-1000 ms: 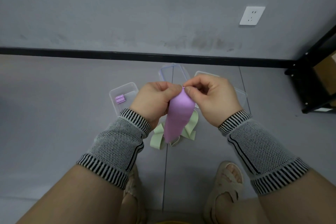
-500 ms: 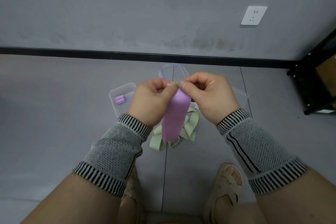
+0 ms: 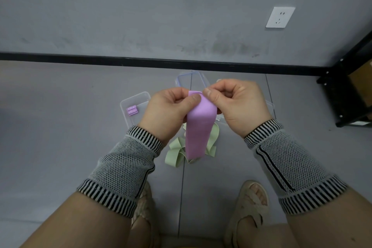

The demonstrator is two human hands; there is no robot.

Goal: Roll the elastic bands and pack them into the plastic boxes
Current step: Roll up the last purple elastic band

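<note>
A wide purple elastic band (image 3: 198, 133) hangs in front of me, its top end curled into the start of a roll. My left hand (image 3: 169, 111) pinches that top end from the left, thumb on the fold. My right hand (image 3: 236, 104) pinches it from the right. Below on the floor lie pale green bands (image 3: 176, 152) in a loose heap. A clear plastic box (image 3: 128, 115) at the left holds a rolled purple band (image 3: 132, 110). Another clear box with a bluish rim (image 3: 181, 79) shows behind my hands, and a third box (image 3: 269, 105) is mostly hidden by my right hand.
A grey wall with a black skirting strip (image 3: 80, 59) runs across the back, with a white socket (image 3: 280, 17) on it. A black metal shelf frame (image 3: 342, 94) stands at the right. My sandalled feet (image 3: 250, 205) are on the grey floor below.
Both hands have stayed together at the top of the purple band and turned its end over further; the roll at the top has grown slightly and the hanging part is shorter.
</note>
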